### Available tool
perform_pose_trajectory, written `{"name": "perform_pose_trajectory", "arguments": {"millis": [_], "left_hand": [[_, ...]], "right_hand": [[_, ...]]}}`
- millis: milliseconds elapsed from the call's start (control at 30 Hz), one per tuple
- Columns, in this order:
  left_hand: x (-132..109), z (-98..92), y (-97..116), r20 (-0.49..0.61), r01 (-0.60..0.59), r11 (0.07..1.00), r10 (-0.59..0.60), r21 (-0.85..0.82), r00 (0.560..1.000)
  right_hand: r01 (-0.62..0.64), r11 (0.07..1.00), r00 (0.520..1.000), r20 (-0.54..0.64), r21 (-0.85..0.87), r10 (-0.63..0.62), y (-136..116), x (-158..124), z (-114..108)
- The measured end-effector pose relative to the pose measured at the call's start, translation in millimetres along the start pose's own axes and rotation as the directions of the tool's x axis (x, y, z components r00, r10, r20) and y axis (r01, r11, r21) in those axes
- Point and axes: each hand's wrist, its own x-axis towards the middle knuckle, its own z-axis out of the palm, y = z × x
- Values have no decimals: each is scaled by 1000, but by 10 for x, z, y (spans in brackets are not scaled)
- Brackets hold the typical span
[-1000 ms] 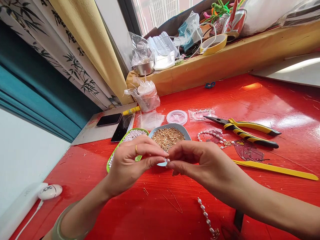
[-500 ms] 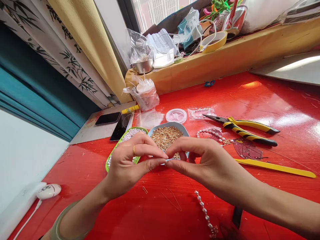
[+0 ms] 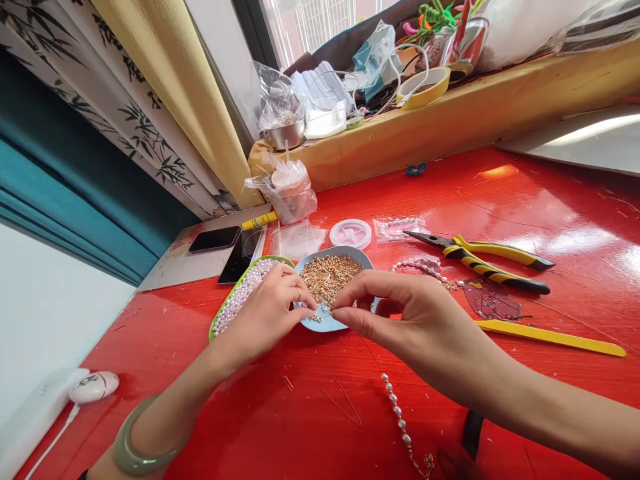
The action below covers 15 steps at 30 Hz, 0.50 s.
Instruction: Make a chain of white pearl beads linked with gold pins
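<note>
My right hand (image 3: 400,308) is closed in a pinch above the right side of a blue dish (image 3: 327,324). From beneath it a thin beading thread (image 3: 371,355) runs down to a strand of pearl beads (image 3: 401,421) on the red table. Over the dish's left edge, my left hand (image 3: 267,303) has thumb and forefinger close together by the gold beads (image 3: 330,275); anything between them is too small to make out. Partly under that hand lies a green tray (image 3: 212,328) of pearl beads (image 3: 245,293).
To the right lie yellow-black pliers (image 3: 480,257), a yellow strip (image 3: 555,337) and another beaded strand (image 3: 420,265). Behind the dishes are a round plastic case (image 3: 351,233), a bagged cup (image 3: 290,190) and phones (image 3: 215,239). A white mouse (image 3: 95,387) sits at left.
My hands were touching fingertip to fingertip; the left has moved away leftward and down to the beads in the blue dish. My right hand stays nearly in place, still pinched.
</note>
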Motion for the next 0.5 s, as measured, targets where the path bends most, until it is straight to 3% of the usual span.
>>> {"name": "perform_pose_trajectory", "arguments": {"millis": [200,500], "left_hand": [[45,15,76,12,107,994,-107,23,994],[157,103,128,58,123,991,-126,59,990]], "right_hand": [[-33,999,999,15,8,32,-2,2,1],[-37,999,999,20,0,37,-9,5,-2]]}}
